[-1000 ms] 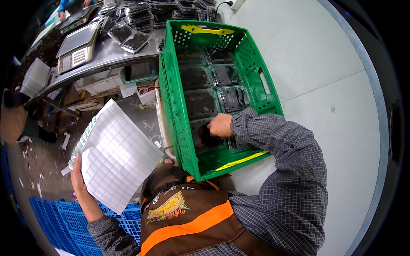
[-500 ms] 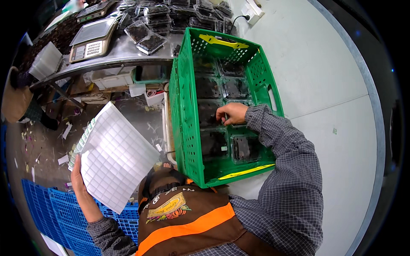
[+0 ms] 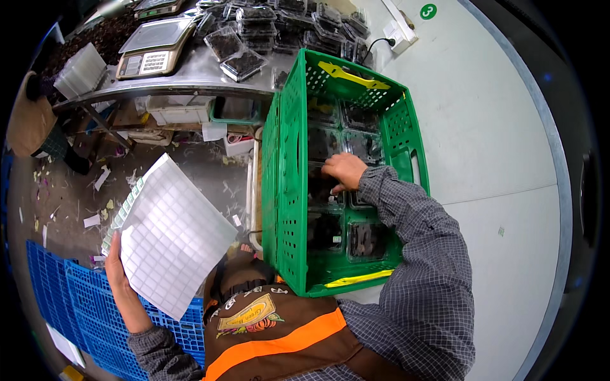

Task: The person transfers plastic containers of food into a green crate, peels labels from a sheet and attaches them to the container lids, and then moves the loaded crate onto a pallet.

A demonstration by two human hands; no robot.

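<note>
My left hand (image 3: 117,270) grips a sheet with a white gridded backing (image 3: 175,238) and small pale green stickers along its left edge. My right hand (image 3: 343,171) is inside the green crate (image 3: 289,222), fingers curled down over a middle clear container with dark contents; a small pale speck shows at the fingertips, too small to name. Similar lidded containers (image 3: 365,238) fill the crate in two columns. The front left container (image 3: 323,225) bears a small pale label (image 3: 337,239).
Left of the crate, a steel table (image 3: 197,79) holds a scale (image 3: 152,57), stacked containers (image 3: 254,32) and white trays (image 3: 79,70). Blue plastic pallets (image 3: 82,305) lie lower left. Another person (image 3: 35,120) stands at far left. A power strip (image 3: 400,35) is at upper right.
My right hand has moved from the front left container back to a middle one, uncovering the labelled lid. The crate and table sit further right and lower in view.
</note>
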